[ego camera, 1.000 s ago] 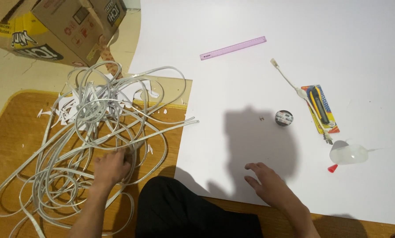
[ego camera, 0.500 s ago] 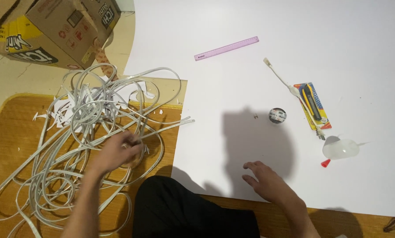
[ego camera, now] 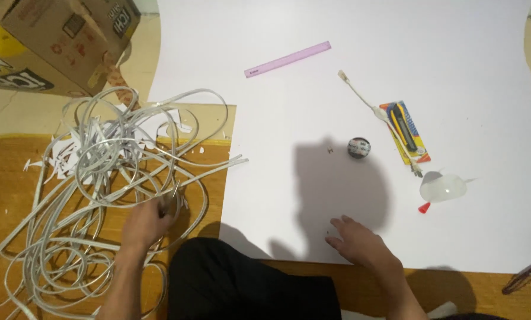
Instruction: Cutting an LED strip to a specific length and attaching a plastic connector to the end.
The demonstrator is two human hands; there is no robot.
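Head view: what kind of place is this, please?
Probably a home floor used as a makeshift craft or wiring spot: a white sheet spread on the floor, tangled white cable, a cardboard box.

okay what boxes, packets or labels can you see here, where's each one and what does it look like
Cardboard box: top left on the floor, brown with yellow and black printed panels.
Knife packet: right of centre on the white sheet, flat yellow and blue card holding a utility knife.
No screens or signs.
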